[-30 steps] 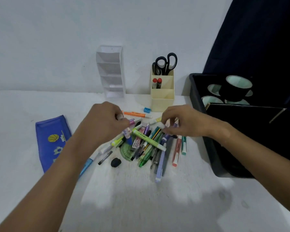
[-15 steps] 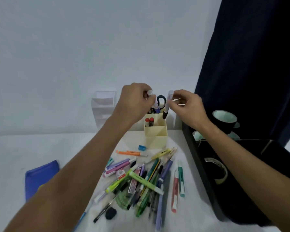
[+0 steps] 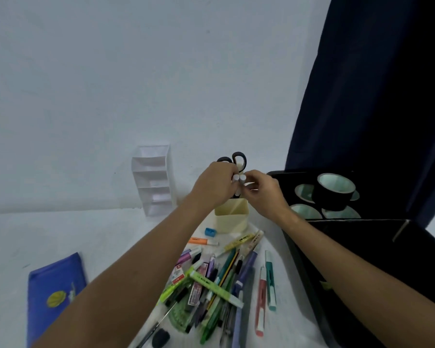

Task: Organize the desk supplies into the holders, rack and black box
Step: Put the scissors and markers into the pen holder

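Note:
Both hands hover over the cream pen holder (image 3: 232, 221) at the back of the white desk. My left hand (image 3: 216, 185) pinches a white-capped marker (image 3: 235, 183) upright above the holder. Right beside it my right hand (image 3: 263, 190) pinches a second marker (image 3: 242, 180); the two caps touch. Black scissors (image 3: 238, 160) stick up from the holder behind my fingers. A heap of pens and highlighters (image 3: 216, 282) lies in front of the holder. The white tiered rack (image 3: 153, 179) stands to the left, the black box (image 3: 362, 247) to the right.
Several tape rolls (image 3: 334, 190) sit in the far end of the black box. A blue pencil pouch (image 3: 53, 292) lies at the left. A small blue sharpener (image 3: 210, 232), an orange highlighter (image 3: 201, 241) and a black eraser (image 3: 160, 338) lie near the heap. A dark curtain hangs behind the box.
Both hands lifted markers from the heap and carried them up to the cream holder. Since half a second ago the two markers have come together and sunk lower over the holder.

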`<state>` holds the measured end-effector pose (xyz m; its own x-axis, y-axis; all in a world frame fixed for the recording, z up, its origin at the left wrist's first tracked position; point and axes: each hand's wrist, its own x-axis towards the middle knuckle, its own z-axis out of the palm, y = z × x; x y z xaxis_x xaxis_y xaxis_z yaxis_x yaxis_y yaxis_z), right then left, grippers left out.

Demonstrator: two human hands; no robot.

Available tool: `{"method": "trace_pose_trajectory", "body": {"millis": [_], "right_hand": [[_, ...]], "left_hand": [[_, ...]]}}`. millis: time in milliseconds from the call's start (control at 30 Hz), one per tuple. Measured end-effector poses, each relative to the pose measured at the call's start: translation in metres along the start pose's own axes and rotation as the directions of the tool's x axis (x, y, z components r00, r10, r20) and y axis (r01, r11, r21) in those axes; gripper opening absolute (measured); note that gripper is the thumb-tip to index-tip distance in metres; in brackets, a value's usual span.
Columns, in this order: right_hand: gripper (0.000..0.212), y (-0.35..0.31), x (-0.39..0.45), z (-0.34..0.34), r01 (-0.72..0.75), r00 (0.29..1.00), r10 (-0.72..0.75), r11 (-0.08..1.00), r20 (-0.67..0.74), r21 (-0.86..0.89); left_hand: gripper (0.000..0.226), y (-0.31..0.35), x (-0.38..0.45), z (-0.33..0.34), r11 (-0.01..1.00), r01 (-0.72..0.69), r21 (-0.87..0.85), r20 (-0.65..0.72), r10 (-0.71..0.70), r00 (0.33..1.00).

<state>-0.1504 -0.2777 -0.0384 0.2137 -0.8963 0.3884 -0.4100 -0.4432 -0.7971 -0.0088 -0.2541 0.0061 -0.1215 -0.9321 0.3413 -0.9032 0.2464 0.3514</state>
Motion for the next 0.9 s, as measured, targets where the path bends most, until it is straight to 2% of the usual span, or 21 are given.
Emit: {"method": "trace_pose_trajectory", "body": {"millis": [300,500,633,700,767,833,900], "right_hand": [[0.019,0.016,0.004,0.013,-0.041,0.998,0.047,0.989,0.045,-0.140],[0.025,0.025,0.004,0.020,-0.089,0.993,0.102,0.978,0.058,-0.187],[0.018,0.028,0.003,0.018,-0.066,0.992,0.087,0.974,0.088,-0.217],[0.017,0.027,0.003,0.018,-0.049,0.991,0.078,0.971,0.113,-0.235],[0.025,0.027,0.003,0.017,-0.056,0.990,0.086,0.969,0.114,-0.242],[0.040,0.024,-0.001,0.017,-0.089,0.994,0.101,0.975,0.049,-0.205],[0.041,0.017,-0.008,0.016,-0.056,0.998,0.049,0.982,-0.042,-0.179]], "left_hand": [[0.015,-0.013,-0.002,0.016,0.987,0.151,-0.048,0.030,-0.150,0.988],[0.023,-0.016,-0.006,0.025,0.987,0.150,-0.064,0.019,-0.149,0.989],[0.026,-0.019,-0.010,0.027,0.988,0.151,-0.040,0.047,-0.149,0.988],[0.034,-0.021,-0.013,0.026,0.989,0.149,-0.016,0.069,-0.147,0.987],[0.044,-0.021,-0.015,0.025,0.989,0.145,0.002,0.104,-0.145,0.984],[0.059,-0.022,-0.022,0.021,0.990,0.138,0.012,0.127,-0.138,0.982],[0.067,-0.024,-0.030,0.014,0.989,0.149,0.005,0.134,-0.148,0.980]]}}
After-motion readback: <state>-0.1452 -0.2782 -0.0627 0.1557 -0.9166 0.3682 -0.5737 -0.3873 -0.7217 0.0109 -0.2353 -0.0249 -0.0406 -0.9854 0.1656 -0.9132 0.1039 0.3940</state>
